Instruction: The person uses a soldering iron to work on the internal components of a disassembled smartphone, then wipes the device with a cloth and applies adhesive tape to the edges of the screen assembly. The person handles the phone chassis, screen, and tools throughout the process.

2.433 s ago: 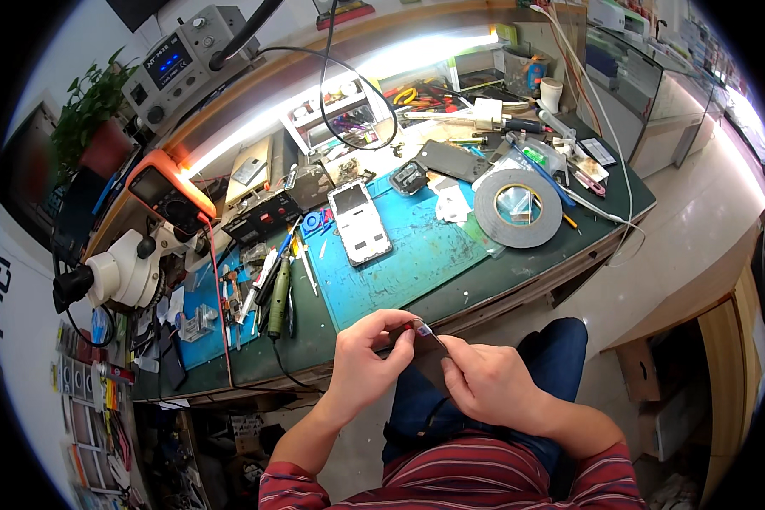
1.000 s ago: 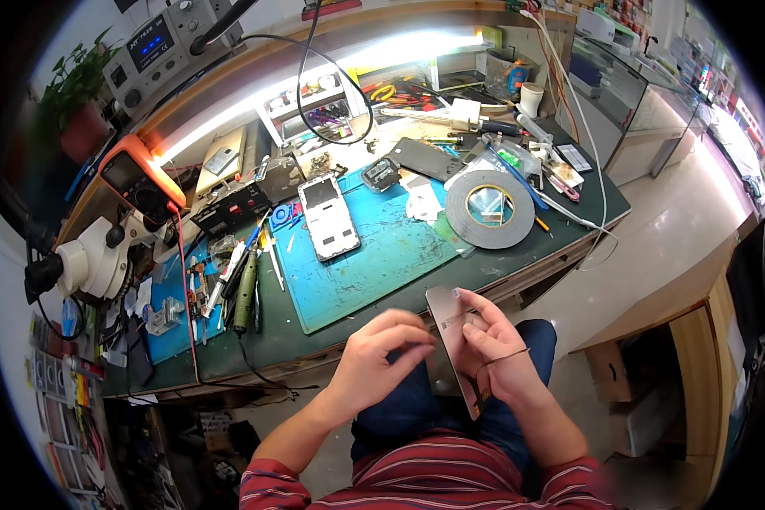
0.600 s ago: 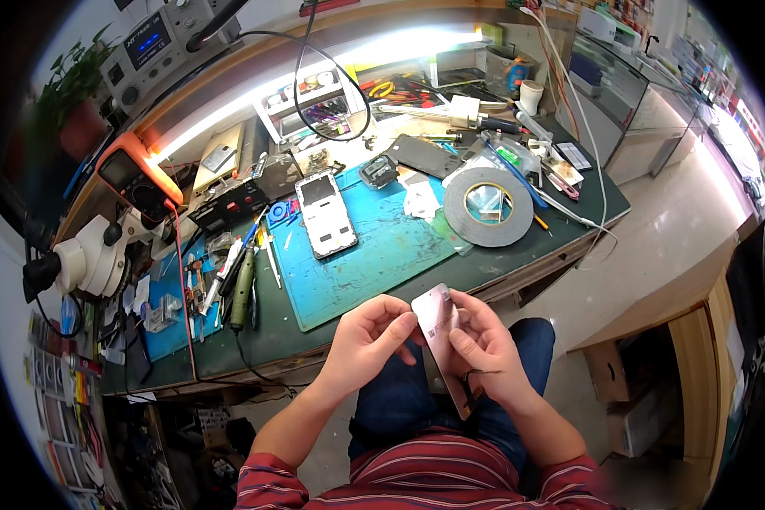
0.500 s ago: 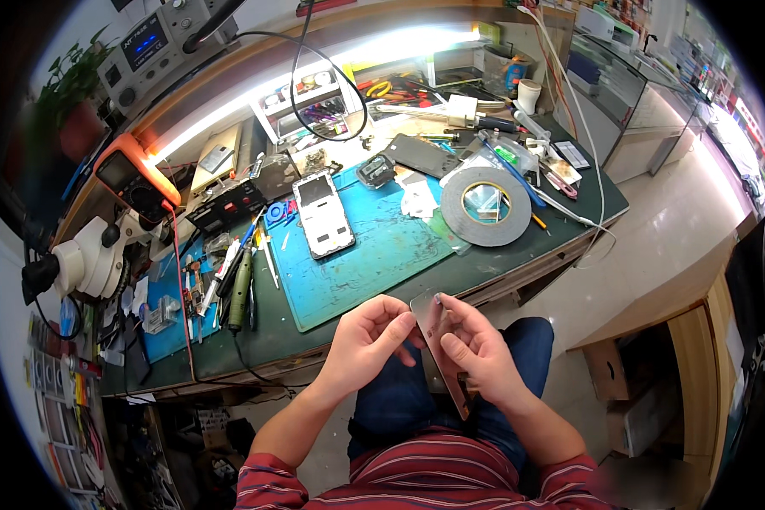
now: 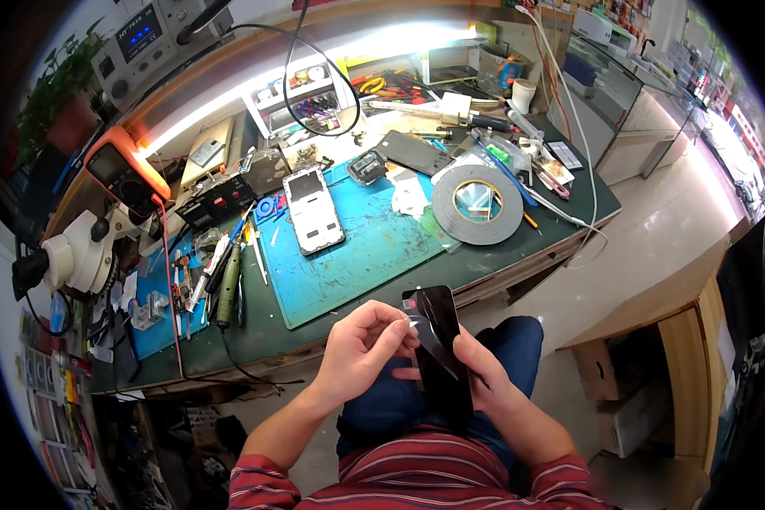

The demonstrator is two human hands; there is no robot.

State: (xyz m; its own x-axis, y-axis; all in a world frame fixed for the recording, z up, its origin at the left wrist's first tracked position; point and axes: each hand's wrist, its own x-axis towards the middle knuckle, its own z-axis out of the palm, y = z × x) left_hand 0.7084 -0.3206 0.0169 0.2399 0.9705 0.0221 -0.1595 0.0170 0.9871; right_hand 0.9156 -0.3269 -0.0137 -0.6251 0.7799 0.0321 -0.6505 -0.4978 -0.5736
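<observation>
My right hand [image 5: 484, 364] holds a black glossy phone screen [image 5: 440, 353] upright over my lap, thumb along its right edge and fingers behind it. Light streaks cross its dark face, and a small pinkish tab [image 5: 410, 303] shows at its top left corner. At the screen's left edge my left hand [image 5: 364, 347] is closed in a pinch. From its fingertips a small whitish piece [image 5: 413, 323] sticks out; what it belongs to is too small to make out. On the blue mat [image 5: 365, 272] beyond lies a white phone frame [image 5: 314, 211].
A large roll of grey tape [image 5: 476, 204] lies on the mat's right side. Further left are an orange multimeter [image 5: 126, 170], a green pen-shaped tool [image 5: 229, 289] and a white microscope [image 5: 76, 259]. The bench's front edge runs just beyond my hands.
The screen has turned from nearly edge-on to show its black face. My right hand has shifted down its right edge, while my left hand now pinches a small whitish piece.
</observation>
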